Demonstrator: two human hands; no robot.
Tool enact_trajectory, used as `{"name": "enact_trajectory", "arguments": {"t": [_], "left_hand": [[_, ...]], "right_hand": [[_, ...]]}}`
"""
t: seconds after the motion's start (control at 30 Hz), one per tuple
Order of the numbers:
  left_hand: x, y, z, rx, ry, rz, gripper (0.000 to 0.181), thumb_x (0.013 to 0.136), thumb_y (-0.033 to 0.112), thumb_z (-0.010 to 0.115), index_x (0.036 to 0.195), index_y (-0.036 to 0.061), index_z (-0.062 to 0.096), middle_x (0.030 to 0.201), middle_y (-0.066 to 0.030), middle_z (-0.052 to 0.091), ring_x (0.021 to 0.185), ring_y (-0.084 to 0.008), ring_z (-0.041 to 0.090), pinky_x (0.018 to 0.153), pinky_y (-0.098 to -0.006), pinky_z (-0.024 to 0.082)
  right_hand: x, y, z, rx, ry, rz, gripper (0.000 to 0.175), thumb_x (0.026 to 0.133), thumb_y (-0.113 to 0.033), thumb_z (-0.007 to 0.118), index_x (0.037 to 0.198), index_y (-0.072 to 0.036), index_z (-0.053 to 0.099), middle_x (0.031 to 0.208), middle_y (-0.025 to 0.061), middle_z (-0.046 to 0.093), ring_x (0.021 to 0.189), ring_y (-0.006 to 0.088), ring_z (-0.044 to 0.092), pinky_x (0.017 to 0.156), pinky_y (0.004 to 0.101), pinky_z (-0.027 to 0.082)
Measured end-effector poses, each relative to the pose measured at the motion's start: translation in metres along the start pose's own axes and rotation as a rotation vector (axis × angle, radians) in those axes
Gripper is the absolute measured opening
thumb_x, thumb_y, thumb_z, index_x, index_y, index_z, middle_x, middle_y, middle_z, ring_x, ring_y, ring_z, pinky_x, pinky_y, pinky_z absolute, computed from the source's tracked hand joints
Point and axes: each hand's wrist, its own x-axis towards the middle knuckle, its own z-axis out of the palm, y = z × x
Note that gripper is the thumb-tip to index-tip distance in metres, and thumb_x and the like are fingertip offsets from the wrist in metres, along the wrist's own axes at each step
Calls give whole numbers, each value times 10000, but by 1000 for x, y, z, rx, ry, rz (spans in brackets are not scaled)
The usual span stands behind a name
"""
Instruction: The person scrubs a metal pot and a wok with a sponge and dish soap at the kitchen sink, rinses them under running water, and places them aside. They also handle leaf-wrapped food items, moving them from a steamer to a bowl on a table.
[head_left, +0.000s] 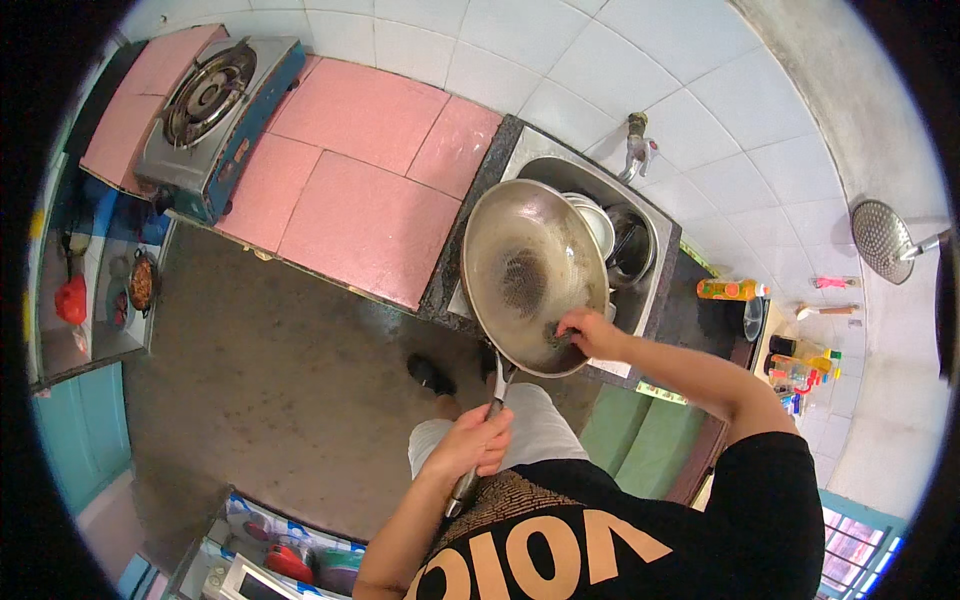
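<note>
A large metal wok (536, 262) with a dark patch at its middle is tilted over the left part of the steel sink (517, 161). My left hand (472, 442) grips the wok's long handle (466, 484) close to my body. Inside the wok, near its lower right rim, my right hand (592, 334) presses a dark scouring pad (556, 335) on the metal. White bowls (592, 225) and a dark round pan (631, 244) lie in the sink behind the wok. The faucet (637, 154) is on the tiled wall above them; whether water runs cannot be told.
A gas stove (214, 112) stands on the pink tiled counter (367, 217) to the left. Right of the sink, an orange bottle (727, 289) lies in view near several other bottles (802, 364). A perforated skimmer (883, 240) hangs on the right wall. Shelves (112, 352) stand far left.
</note>
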Motion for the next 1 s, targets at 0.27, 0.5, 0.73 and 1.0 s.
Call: {"name": "enact_trajectory", "arguments": {"t": [0.27, 0.5, 0.73, 1.0], "left_hand": [[-9, 13, 6, 94, 118, -70, 219, 1006, 294, 435, 859, 157, 348, 559, 72, 286, 387, -35, 228, 347, -226, 184], [-6, 7, 3, 83, 106, -2, 243, 988, 299, 479, 839, 158, 350, 577, 75, 280, 414, -34, 231, 372, -227, 187], [-7, 13, 6, 38, 89, -40, 270, 993, 318, 474, 820, 151, 350, 534, 66, 289, 384, -44, 251, 346, -224, 199], [-5, 6, 11, 102, 107, -46, 267, 1001, 331, 451, 818, 162, 355, 535, 68, 285, 393, -46, 255, 351, -222, 192]], "right_hand": [[172, 23, -119, -1019, 27, -766, 110, 749, -184, 558, 805, -101, 603, 966, 53, 576, 989, 212, 520, 828, 333, 423], [44, 58, -11, -502, 190, -94, 297, 692, -48, 597, 979, -125, 591, 998, 120, 569, 987, 311, 554, 846, 420, 464], [88, -104, 9, 471, 354, -228, 246, 686, 93, 519, 892, -38, 549, 784, 103, 546, 723, 215, 559, 632, 311, 445], [122, 24, -29, -218, 790, 608, 313, 728, -41, 592, 1034, -104, 570, 856, 187, 630, 823, 380, 623, 696, 482, 492]]}}
